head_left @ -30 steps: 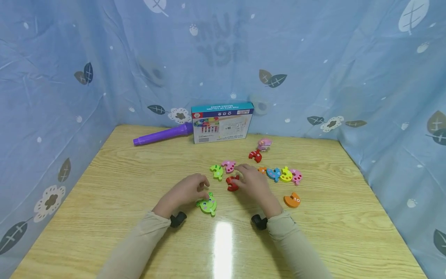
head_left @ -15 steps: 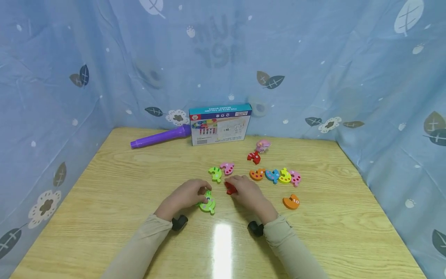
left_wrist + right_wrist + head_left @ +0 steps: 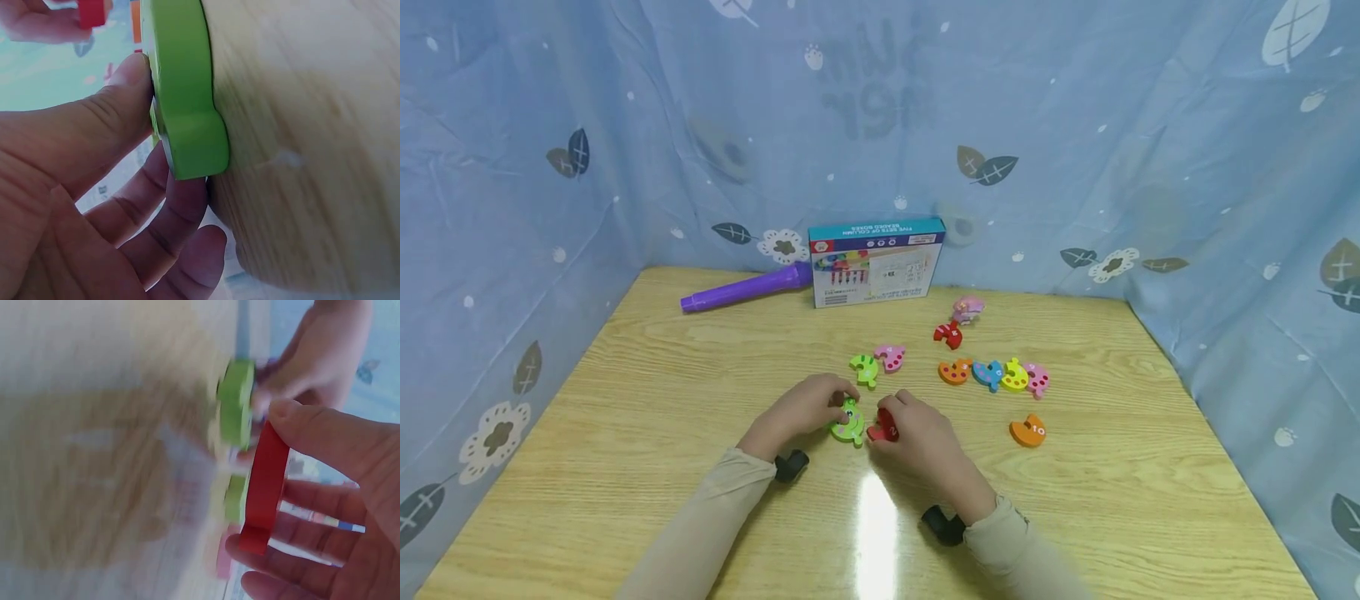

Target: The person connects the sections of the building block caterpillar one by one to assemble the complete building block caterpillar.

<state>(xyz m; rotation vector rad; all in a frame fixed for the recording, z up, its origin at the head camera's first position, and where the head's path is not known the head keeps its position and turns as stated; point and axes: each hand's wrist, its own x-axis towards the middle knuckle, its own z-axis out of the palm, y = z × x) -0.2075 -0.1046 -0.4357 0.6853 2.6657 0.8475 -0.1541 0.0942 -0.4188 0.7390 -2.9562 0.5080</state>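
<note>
My left hand (image 3: 802,410) holds a green puzzle piece with a smiling face (image 3: 848,430) at the table's middle. In the left wrist view its thumb lies on the face side of the green piece (image 3: 184,94), fingers at the edge. Just to the right, my right hand (image 3: 925,435) pinches a red puzzle piece (image 3: 886,425) marked with a number. The right wrist view has the red piece (image 3: 265,484) between thumb and fingers, off the table. A small gap separates the two pieces. Beyond them lie a green striped piece (image 3: 866,371) and a pink dotted piece (image 3: 891,358).
To the right, orange (image 3: 953,372), blue (image 3: 988,375), yellow (image 3: 1016,377) and pink (image 3: 1038,380) pieces form a row. An orange piece (image 3: 1028,431) lies nearer. Behind are a red piece (image 3: 950,336), a pink toy (image 3: 967,309), a box (image 3: 877,267) and a purple stick (image 3: 745,289).
My right hand has taken hold of the red piece and brought it nearer and left, beside the green face piece. My left hand has closed its fingers on the green piece and shifted it slightly away.
</note>
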